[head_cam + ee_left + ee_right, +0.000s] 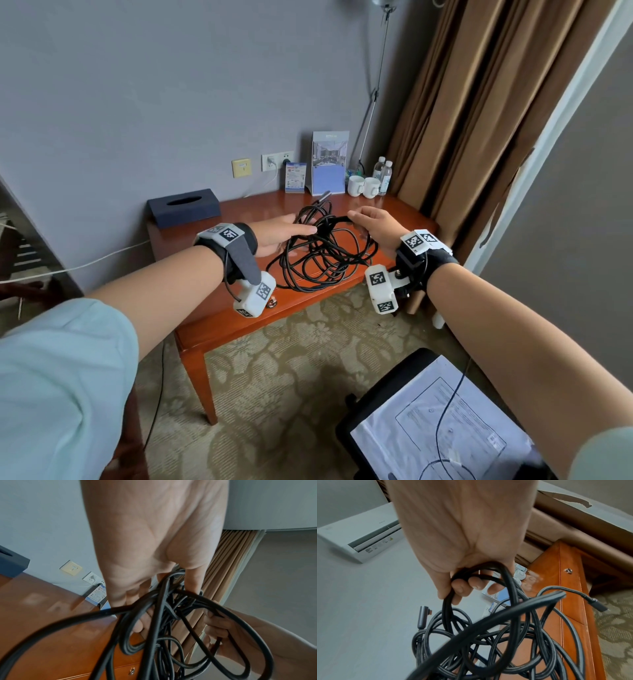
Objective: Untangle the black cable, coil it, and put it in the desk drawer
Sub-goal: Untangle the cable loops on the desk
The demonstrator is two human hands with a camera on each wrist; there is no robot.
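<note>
Tissue box back left on counter, slot dark, can't tell what's inside. Two mugs and two bottles back right, contents not visible. Drawer in counter front looks closed. Cable still one tangled bunch, lifted over counter middle, lower loops draping down to top. Left hand: fingers mostly straight, threaded through loops, strands lying across them. Right hand: fingers curled tight round couple of strands, rest dangling below. One plug hanging free.
</note>
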